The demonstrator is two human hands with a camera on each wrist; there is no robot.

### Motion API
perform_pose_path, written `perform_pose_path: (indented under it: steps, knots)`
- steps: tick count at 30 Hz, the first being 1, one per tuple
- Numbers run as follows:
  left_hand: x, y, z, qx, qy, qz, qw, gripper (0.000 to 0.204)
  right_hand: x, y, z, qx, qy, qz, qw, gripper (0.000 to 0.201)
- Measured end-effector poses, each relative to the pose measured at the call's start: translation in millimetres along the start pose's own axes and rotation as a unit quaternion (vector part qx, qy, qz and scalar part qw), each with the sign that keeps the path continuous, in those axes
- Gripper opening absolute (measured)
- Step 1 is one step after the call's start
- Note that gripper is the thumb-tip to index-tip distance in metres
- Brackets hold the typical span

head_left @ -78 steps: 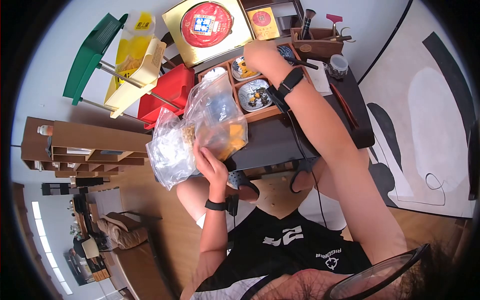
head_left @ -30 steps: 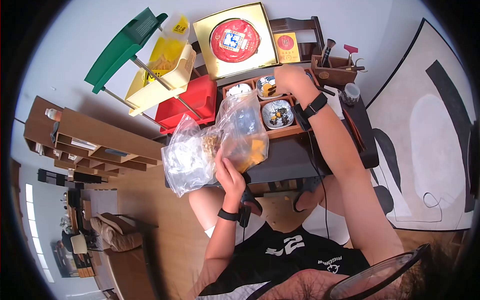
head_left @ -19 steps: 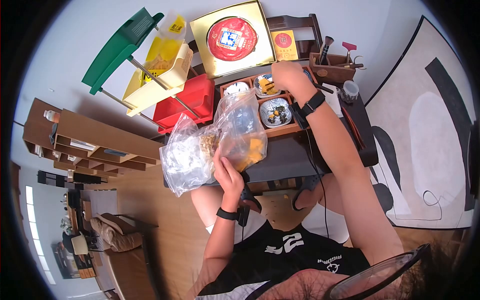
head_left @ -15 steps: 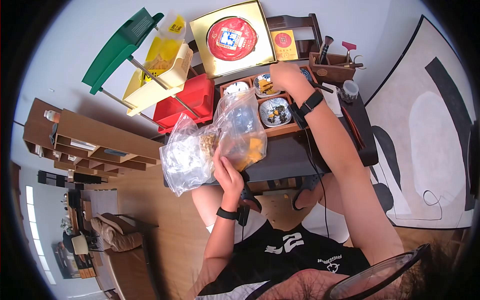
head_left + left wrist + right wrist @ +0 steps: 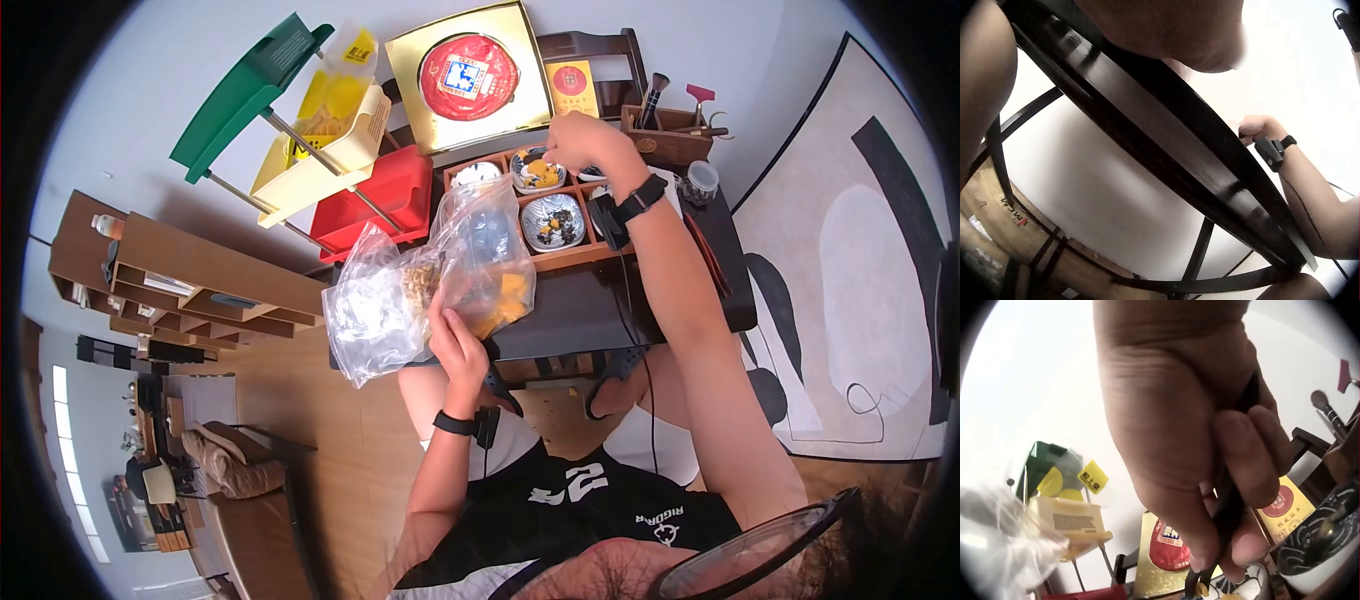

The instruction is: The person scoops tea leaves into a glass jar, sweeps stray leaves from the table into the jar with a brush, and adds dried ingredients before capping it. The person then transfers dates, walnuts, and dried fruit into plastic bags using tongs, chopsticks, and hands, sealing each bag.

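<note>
In the head view my right hand (image 5: 590,145) is over the wooden compartment tray (image 5: 560,260), beside a patterned bowl of orange pieces (image 5: 545,178). The right wrist view shows its fingers curled round dark tongs (image 5: 1230,506), with a small orange bit (image 5: 1204,590) at their tips. A bowl with dark and orange bits (image 5: 553,224) sits in the compartment nearer the person. My left hand (image 5: 460,352) lies with fairly straight fingers against a clear plastic bag of orange pieces (image 5: 485,235). A second clear bag (image 5: 370,315), with brown pieces inside, lies left of it.
A red bin (image 5: 385,205) and a cream bin (image 5: 325,160) on a rack stand at the left. Behind the tray is a gold box (image 5: 400,60) with a red disc. A lidded jar (image 5: 702,186) and a wooden tool holder (image 5: 665,148) are at the right.
The right hand has come up and slightly right from low over the orange pieces, tongs still in its fingers. More of that bowl shows now. The left hand stays at the bags.
</note>
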State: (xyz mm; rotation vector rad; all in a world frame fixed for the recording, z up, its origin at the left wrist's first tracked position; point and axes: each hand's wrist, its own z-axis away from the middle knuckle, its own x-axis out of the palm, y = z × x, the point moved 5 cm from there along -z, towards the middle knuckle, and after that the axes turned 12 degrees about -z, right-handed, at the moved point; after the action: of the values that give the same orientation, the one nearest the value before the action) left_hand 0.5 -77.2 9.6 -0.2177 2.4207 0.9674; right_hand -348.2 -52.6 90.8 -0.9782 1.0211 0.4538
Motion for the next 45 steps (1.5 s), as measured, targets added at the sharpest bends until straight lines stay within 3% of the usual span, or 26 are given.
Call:
perform_pose_path:
  steps: [3,8,11,14,17,19,20,22,25,28,32,34,45]
  knots:
    - [1,-3,1,-0.009,-0.007,0.004,1.0,0.037,-20,-7,14,-0.141,0.001,-0.152,0.978,0.031]
    - [5,-10,4,-0.039,-0.02,0.017,0.999,0.036,-43,-31,49,-0.218,-0.052,-0.226,0.948,0.032]
    - [2,-2,1,0.004,0.012,0.011,1.0,0.036,-40,-50,68,-0.256,-0.094,-0.25,0.929,0.034]
    - [1,-6,4,-0.008,-0.012,0.002,1.0,0.037,-38,-54,73,-0.247,-0.113,-0.23,0.935,0.035]
    - [2,-8,4,-0.068,-0.048,-0.01,0.997,0.036,-41,-49,69,-0.228,-0.079,-0.247,0.938,0.034]
    - [1,0,1,0.019,0.014,-0.022,0.999,0.036,-47,-44,65,-0.188,-0.024,-0.2,0.961,0.031]
    - [1,0,0,0.019,0.014,-0.022,0.999,0.036,-44,-42,61,-0.188,-0.023,-0.199,0.961,0.031]
    - [1,1,0,0.031,0.027,-0.018,0.999,0.036,-36,-26,43,-0.093,0.09,-0.068,0.989,0.029]
    - [1,-1,1,0.027,0.027,-0.019,0.999,0.036,-17,-14,24,-0.022,0.134,0.044,0.99,0.029]
    - [1,-3,2,0.002,0.01,-0.027,1.0,0.036,-6,-20,19,0.018,0.062,0.044,0.997,0.029]
    - [2,0,-1,0.021,0.018,-0.019,0.999,0.035,11,-19,8,0.023,0.118,0.075,0.99,0.024]
    - [1,4,-1,0.055,0.049,-0.024,0.997,0.035,12,-23,8,0.026,0.117,0.077,0.99,0.024]
    - [0,5,-2,0.04,0.031,-0.027,0.998,0.036,11,-24,9,0.039,0.076,0.066,0.994,0.029]
